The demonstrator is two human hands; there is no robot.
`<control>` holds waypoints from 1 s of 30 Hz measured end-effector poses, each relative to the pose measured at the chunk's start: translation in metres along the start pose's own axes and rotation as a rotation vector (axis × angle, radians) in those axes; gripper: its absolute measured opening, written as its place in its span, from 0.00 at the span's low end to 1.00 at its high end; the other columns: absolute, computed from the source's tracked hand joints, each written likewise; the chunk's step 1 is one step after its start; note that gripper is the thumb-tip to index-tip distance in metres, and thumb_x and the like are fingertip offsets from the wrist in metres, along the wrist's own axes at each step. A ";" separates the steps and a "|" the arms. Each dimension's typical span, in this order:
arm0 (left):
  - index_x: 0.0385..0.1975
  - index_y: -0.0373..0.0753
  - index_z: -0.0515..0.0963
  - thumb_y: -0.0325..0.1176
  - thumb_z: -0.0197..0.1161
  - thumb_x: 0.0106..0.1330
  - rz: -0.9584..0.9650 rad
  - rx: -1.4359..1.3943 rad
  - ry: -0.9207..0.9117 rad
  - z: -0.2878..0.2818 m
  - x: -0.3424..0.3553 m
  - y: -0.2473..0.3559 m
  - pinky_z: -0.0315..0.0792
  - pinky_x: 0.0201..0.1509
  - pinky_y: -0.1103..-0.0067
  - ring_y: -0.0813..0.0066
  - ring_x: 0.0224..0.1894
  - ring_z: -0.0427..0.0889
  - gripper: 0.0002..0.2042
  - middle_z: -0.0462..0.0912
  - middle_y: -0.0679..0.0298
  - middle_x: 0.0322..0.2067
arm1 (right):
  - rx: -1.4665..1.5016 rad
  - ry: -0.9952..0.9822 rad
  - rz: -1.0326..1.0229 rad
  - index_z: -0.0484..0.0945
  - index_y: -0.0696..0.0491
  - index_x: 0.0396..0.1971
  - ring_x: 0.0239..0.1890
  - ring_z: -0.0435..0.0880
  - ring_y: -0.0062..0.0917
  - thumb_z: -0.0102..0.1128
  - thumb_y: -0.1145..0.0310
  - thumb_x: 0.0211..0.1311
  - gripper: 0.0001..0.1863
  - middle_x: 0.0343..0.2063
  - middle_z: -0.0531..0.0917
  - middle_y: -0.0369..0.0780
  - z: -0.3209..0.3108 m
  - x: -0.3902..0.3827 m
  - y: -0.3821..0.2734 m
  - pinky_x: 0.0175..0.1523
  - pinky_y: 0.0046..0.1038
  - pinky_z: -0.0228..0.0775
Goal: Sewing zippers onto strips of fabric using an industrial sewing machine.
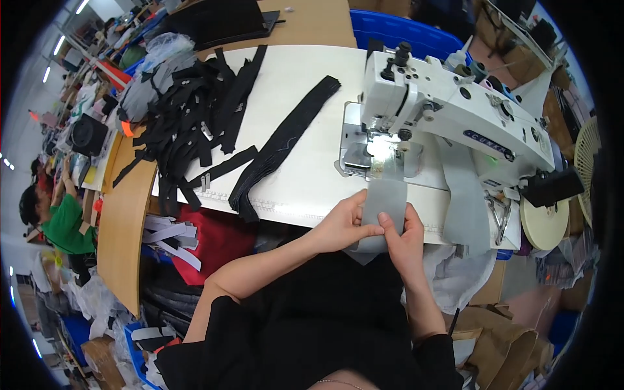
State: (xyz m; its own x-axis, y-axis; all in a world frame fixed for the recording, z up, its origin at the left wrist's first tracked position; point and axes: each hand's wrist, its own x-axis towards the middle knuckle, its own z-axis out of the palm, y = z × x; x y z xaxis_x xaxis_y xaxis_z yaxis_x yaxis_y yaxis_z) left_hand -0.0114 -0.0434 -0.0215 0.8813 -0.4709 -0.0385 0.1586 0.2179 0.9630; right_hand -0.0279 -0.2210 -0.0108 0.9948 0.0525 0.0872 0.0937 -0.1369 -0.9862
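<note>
A grey fabric strip (386, 195) runs from under the lit needle area of the white sewing machine (442, 97) toward me at the table's front edge. My left hand (341, 226) grips the strip's left edge, thumb across its face. My right hand (404, 240) pinches the same strip on the right, thumb on top. A second grey strip (463, 208) hangs over the table right of the machine. Left of the machine lie a long bundle of black strips (279, 143) and a tangled pile of black strips with metal pieces (182, 117).
White table (305, 195), with scissors (499, 221) at its right. Behind are a blue bin (377, 26) and a black laptop (227, 23). Red fabric (214, 244) is below left. A person in green (65, 224) works at far left. A cream fan (585, 162) stands at far right.
</note>
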 end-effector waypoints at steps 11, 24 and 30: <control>0.50 0.34 0.83 0.25 0.59 0.73 0.061 0.495 0.407 -0.103 -0.033 0.062 0.76 0.36 0.84 0.84 0.32 0.84 0.10 0.88 0.64 0.32 | -0.098 -0.146 0.212 0.81 0.59 0.35 0.28 0.77 0.11 0.69 0.70 0.66 0.07 0.26 0.82 0.31 -0.017 0.036 0.016 0.34 0.19 0.69; 0.30 0.34 0.80 0.23 0.68 0.63 0.281 0.841 0.965 -0.208 -0.074 0.076 0.75 0.44 0.74 0.67 0.36 0.83 0.03 0.83 0.59 0.31 | -0.068 -0.160 0.210 0.81 0.59 0.37 0.25 0.74 0.11 0.68 0.70 0.67 0.08 0.24 0.81 0.30 -0.015 0.028 0.010 0.31 0.19 0.67; 0.39 0.32 0.78 0.22 0.72 0.61 0.347 0.698 0.442 -0.112 -0.049 0.105 0.77 0.40 0.80 0.78 0.34 0.84 0.10 0.85 0.61 0.31 | 0.175 -0.306 0.075 0.82 0.60 0.42 0.47 0.82 0.18 0.69 0.73 0.66 0.09 0.47 0.83 0.39 0.013 0.022 -0.018 0.51 0.23 0.75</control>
State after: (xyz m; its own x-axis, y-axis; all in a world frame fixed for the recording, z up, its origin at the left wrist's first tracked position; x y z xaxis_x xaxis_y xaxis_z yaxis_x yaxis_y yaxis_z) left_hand 0.0122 0.0980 0.0513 0.9430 -0.0714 0.3249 -0.3287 -0.3511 0.8768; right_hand -0.0079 -0.2045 0.0072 0.9380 0.3466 -0.0063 -0.0137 0.0188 -0.9997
